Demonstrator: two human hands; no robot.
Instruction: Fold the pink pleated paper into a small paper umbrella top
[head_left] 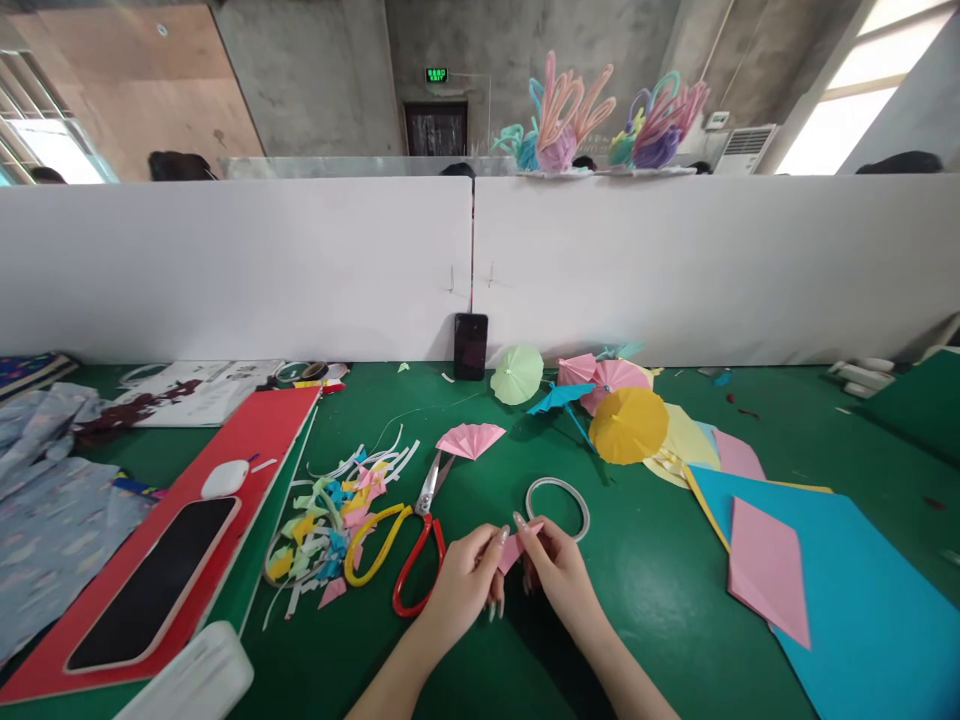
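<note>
Between both hands, just above the green table, is a small folded piece of pink paper (511, 553). My left hand (472, 572) pinches its left side with thumb and fingers. On the other side my right hand (555, 565) grips it near the upper right edge. A roll of tape (582, 510) lies flat right behind my right hand. Scissors (426, 508) with one yellow and one red handle rest left of my left hand, blades slightly apart. By their tips sits a pleated pink paper fan (471, 440).
Paper scraps (330, 525) are heaped left of the scissors. Small paper umbrellas, one yellow (628, 425) and one pale green (517, 375), stand behind. Blue paper sheets (862, 580) lie right, a phone (157, 580) on a red folder (274, 420) left. A white partition (247, 265) closes the back.
</note>
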